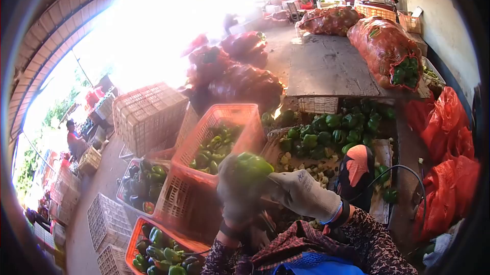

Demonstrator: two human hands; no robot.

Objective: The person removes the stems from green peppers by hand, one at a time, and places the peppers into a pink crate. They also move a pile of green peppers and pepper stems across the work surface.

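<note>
Left hand gripping green pepper; my right hand at its 4 o'clock, can't tell grip. Orange crate at 10 o'clock.

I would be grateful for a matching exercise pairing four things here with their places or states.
Column one:
1. Raised green pepper
2. Board
3. Red mesh bags
4. Upper orange crate

Column two:
A. Flat, bearing a stuffed mesh sack
B. Open-topped, containing green peppers
C. In the gloved left hand
D. Crumpled, along the right side

Pairs: 1-C, 2-A, 3-D, 4-B
</note>
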